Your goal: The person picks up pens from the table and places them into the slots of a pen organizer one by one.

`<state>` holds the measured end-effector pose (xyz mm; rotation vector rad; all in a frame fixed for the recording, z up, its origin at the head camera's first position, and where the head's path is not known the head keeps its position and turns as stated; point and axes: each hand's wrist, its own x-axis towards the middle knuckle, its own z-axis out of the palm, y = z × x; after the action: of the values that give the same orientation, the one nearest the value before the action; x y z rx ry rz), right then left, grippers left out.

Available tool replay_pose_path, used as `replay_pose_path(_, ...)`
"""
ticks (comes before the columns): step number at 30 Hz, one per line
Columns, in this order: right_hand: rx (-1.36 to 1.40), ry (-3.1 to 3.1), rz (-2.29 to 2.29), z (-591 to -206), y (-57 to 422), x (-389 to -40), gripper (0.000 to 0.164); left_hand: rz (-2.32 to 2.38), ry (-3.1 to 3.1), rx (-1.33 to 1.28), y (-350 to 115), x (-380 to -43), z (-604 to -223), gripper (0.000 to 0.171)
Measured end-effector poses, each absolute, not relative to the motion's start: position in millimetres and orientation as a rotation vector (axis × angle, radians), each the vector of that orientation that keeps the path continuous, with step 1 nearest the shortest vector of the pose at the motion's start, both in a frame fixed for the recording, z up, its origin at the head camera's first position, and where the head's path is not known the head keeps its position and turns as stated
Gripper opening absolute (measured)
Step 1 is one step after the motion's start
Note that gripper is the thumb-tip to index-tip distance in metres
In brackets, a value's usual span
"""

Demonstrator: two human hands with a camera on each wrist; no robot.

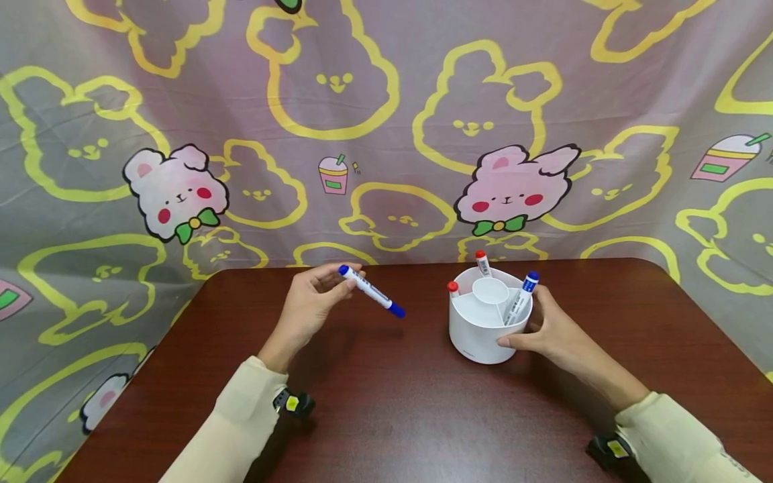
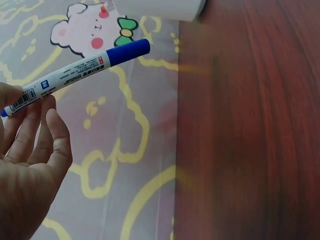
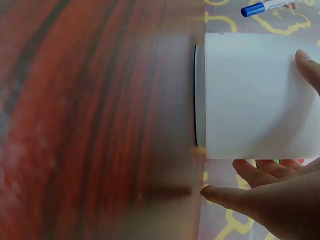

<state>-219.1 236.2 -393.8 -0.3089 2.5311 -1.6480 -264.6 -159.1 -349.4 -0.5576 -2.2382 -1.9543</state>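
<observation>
My left hand [image 1: 308, 302] pinches a blue marker [image 1: 371, 291] between thumb and fingers, above the table. The marker has a white printed barrel and slants down to the right; its blue cap [image 2: 128, 52] points away from the hand in the left wrist view. To the right is a white round pen holder [image 1: 483, 342] with compartments and a raised round cup in the middle. My right hand [image 1: 555, 329] grips its right side, thumb in front and fingers partly hidden behind. Inside lean a blue-capped marker [image 1: 522, 298] and two red-capped markers [image 1: 483, 263], one at the back, one at left.
The dark reddish-brown wooden table [image 1: 386, 416] has rounded back corners. Behind it hangs a grey cloth [image 1: 398, 161] printed with yellow outlines and pink cartoon animals. Dark straps with cameras [image 1: 294, 403] sit at both wrists, over cream sleeves.
</observation>
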Motion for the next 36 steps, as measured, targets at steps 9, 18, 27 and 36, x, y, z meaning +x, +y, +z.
replay_pose_path(9, -0.321, 2.527, -1.643, -394.1, 238.0, -219.8, 0.111, -1.987, -2.223, -0.635, -146.9, -253.3, -337.1, 0.033)
replay_pose_path(18, -0.318, 2.511, -1.646, -394.8, 238.9, -220.0, 0.110, -2.013, -2.157, -0.729, -136.7, -243.1, -327.3, 0.029)
replay_pose_path(27, -0.326, 2.506, -1.644, -394.3, 239.0, -220.2, 0.111, -1.984, -2.120, -0.806, -125.2, -233.7, -318.4, 0.029)
replay_pose_path(36, -0.293, 2.525, -1.620, -395.0, 239.4, -219.2, 0.106, -1.938, -2.104, -0.864, -108.0, -230.9, -316.1, 0.029)
